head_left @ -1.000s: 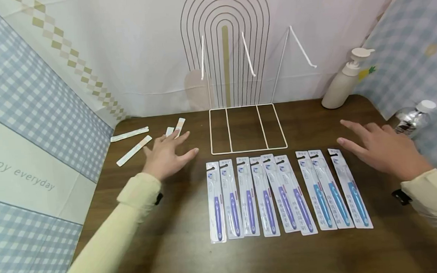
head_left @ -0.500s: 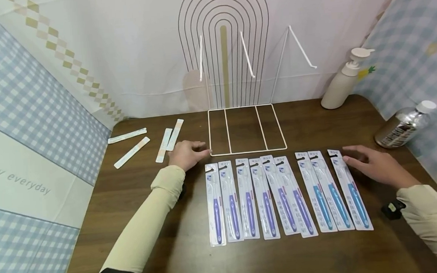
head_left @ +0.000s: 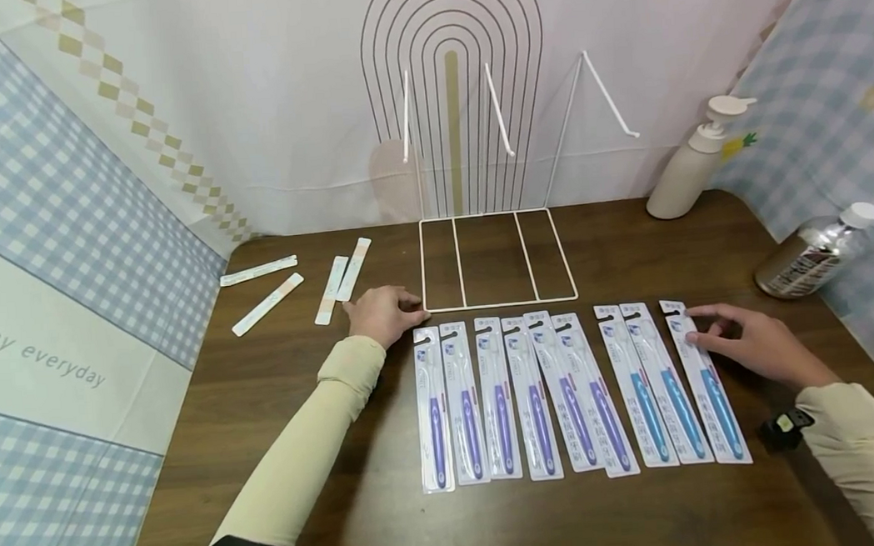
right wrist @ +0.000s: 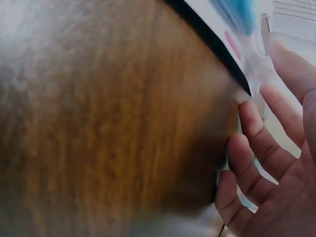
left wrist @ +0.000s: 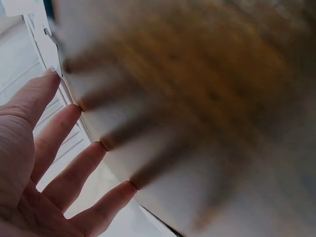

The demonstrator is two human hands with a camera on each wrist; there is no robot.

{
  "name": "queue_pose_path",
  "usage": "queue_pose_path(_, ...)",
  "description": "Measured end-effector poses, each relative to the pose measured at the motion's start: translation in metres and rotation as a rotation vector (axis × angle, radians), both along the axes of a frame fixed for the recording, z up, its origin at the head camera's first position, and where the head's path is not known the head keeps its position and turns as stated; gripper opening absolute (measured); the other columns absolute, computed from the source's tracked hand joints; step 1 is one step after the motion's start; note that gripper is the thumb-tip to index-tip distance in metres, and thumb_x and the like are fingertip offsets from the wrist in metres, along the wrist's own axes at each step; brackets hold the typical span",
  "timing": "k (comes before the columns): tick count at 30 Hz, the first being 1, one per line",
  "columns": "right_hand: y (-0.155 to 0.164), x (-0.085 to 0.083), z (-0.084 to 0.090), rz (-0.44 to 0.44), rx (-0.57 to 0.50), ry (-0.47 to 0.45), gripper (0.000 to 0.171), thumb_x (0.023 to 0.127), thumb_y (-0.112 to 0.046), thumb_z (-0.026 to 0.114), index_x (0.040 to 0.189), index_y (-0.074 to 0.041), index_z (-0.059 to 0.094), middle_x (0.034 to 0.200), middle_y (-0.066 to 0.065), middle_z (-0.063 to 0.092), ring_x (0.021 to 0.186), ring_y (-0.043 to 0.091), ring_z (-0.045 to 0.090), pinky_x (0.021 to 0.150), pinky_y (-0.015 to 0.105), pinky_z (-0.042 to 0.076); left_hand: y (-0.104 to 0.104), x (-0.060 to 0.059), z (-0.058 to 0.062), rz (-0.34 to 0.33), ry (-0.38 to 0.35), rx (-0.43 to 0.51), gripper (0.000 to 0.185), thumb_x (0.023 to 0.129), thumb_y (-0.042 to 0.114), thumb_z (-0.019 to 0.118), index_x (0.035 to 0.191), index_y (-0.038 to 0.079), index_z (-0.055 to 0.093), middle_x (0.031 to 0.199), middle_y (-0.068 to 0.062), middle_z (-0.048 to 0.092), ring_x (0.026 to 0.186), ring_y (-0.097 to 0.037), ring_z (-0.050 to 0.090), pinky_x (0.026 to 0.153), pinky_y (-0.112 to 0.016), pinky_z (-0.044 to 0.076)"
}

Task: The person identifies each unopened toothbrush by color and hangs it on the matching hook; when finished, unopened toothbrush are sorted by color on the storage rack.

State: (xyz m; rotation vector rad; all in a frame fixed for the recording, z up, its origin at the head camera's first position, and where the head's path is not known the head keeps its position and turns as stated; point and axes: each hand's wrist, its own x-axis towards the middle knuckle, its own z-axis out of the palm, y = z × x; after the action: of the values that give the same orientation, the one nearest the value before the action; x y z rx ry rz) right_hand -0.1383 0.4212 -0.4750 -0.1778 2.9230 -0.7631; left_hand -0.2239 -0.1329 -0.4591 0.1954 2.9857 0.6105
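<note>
Several packaged toothbrushes lie in a row in the head view. A purple toothbrush is at the left end, and a blue toothbrush is at the right end. My left hand rests on the table just above the left-end pack, by the near left corner of a white wire rack. Its fingers look extended in the left wrist view, tips on the tabletop. My right hand touches the upper right edge of the right-end pack with thumb and index finger. Its other fingers bend loosely in the right wrist view.
Behind the row, the rack has three upward prongs. Several narrow paper strips lie at the left. A white pump bottle and a silver bottle with a white cap stand and lean at the right. Patterned cloth covers the walls.
Both hands have come down from above the table to the two ends of the toothbrush row. My left hand moved right and nearer; my right hand moved slightly nearer. The toothbrushes keep their places.
</note>
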Motion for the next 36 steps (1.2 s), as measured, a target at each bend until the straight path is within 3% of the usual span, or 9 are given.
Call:
queue_pose_path(14, -0.003, 0.004, -0.011, -0.039, -0.016, 0.068, 0.047, 0.097, -0.040, 0.079, 0.131, -0.008, 0.071, 0.090, 0.003, 0.064, 0.070, 0.012, 0.051, 0.062, 0.029, 0.039, 0.009, 0.001, 0.002, 0.030, 0.022, -0.024, 0.039, 0.090, 0.050, 0.083, 0.121, 0.026, 0.082, 0.133, -0.004, 0.073, 0.124, -0.042, 0.066, 0.106, -0.083, 0.028)
queue_pose_path(20, -0.001, 0.005, -0.012, -0.028, -0.016, 0.128, 0.043, 0.097, -0.036, 0.080, 0.129, -0.010, 0.074, 0.107, 0.013, 0.067, 0.083, 0.018, 0.053, 0.065, 0.029, 0.042, 0.011, 0.000, 0.003, 0.028, 0.021, -0.031, 0.040, 0.091, 0.050, 0.083, 0.124, 0.026, 0.081, 0.133, -0.005, 0.073, 0.122, -0.042, 0.066, 0.105, -0.083, 0.030)
queue_pose_path(24, -0.001, 0.003, -0.005, -0.041, -0.059, 0.142, 0.042, 0.098, -0.034, 0.079, 0.132, -0.010, 0.072, 0.113, 0.015, 0.072, 0.083, 0.014, 0.057, 0.065, 0.023, 0.043, 0.013, 0.000, 0.005, 0.027, 0.007, -0.045, 0.039, 0.091, 0.049, 0.082, 0.123, 0.027, 0.081, 0.136, -0.006, 0.071, 0.122, -0.043, 0.066, 0.104, -0.084, 0.029)
queue_pose_path(27, -0.006, -0.003, 0.009, -0.031, -0.103, 0.199, 0.039, 0.097, -0.026, 0.080, 0.131, -0.009, 0.072, 0.097, 0.009, 0.076, 0.072, 0.007, 0.059, 0.060, 0.019, 0.043, 0.014, 0.000, 0.007, 0.028, -0.003, -0.053, 0.039, 0.091, 0.049, 0.083, 0.123, 0.027, 0.081, 0.137, -0.006, 0.071, 0.121, -0.044, 0.067, 0.103, -0.085, 0.029)
queue_pose_path(30, -0.016, -0.011, 0.034, 0.017, -0.123, 0.346, 0.037, 0.092, -0.011, 0.084, 0.128, -0.008, 0.074, 0.080, 0.002, 0.074, 0.063, 0.002, 0.058, 0.055, 0.017, 0.042, 0.015, -0.002, 0.008, 0.029, -0.015, -0.055, 0.038, 0.091, 0.048, 0.083, 0.121, 0.026, 0.082, 0.136, -0.004, 0.071, 0.120, -0.045, 0.067, 0.103, -0.085, 0.028)
queue_pose_path(33, -0.034, -0.020, 0.069, 0.057, -0.111, 0.544, 0.043, 0.084, 0.000, 0.088, 0.125, -0.008, 0.077, 0.074, -0.007, 0.069, 0.058, -0.002, 0.053, 0.052, 0.014, 0.040, 0.016, -0.004, 0.010, 0.027, -0.029, -0.053, 0.035, 0.091, 0.046, 0.084, 0.119, 0.025, 0.083, 0.133, -0.003, 0.073, 0.120, -0.046, 0.067, 0.104, -0.086, 0.025)
queue_pose_path(36, -0.056, -0.026, 0.111, 0.095, -0.105, 0.717, 0.050, 0.079, 0.006, 0.089, 0.126, -0.008, 0.078, 0.077, -0.013, 0.066, 0.060, -0.007, 0.048, 0.056, 0.010, 0.037, 0.018, -0.006, 0.011, 0.019, -0.052, -0.046, 0.031, 0.091, 0.043, 0.085, 0.115, 0.024, 0.084, 0.130, -0.001, 0.074, 0.120, -0.047, 0.066, 0.105, -0.088, 0.022)
